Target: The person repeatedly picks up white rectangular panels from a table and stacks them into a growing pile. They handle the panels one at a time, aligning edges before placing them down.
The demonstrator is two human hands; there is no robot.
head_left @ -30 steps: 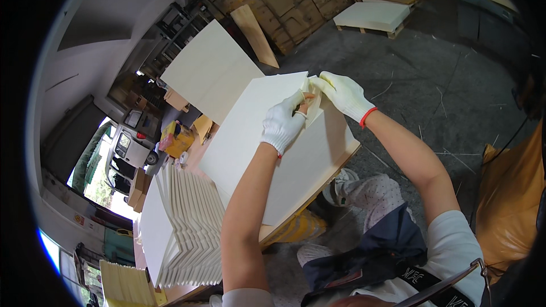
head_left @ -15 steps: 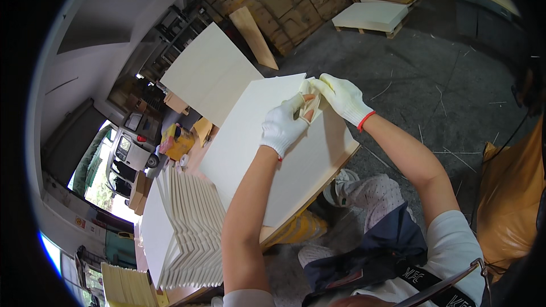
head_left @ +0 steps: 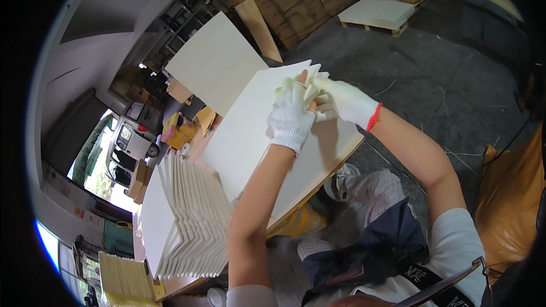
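Observation:
Large white sheets [head_left: 244, 136] lie in a stack on a table, their far right corners lifted and fanned apart between my hands. My left hand [head_left: 290, 115], in a white glove with bare thumb and fingertip, is closed on the sheets' edge near that corner. My right hand [head_left: 346, 101], in a white glove with a red cuff, has its fingers closed round the same fanned corners from the right. Its fingertips are partly hidden by the sheets and the left hand.
A pile of folded white sheets [head_left: 190, 222] sits at the near left. Behind stands a large upright board [head_left: 219, 62]. A yellow bag [head_left: 179, 131] lies left of the table. On the dark floor, a pallet carries white sheets [head_left: 381, 12]; an orange-brown cover [head_left: 509, 199] is at the right.
My left hand has moved right and up toward the corner, its fingers now pointing away. The sheet corners are lifted and spread more. The right hand has turned and shifted slightly nearer.

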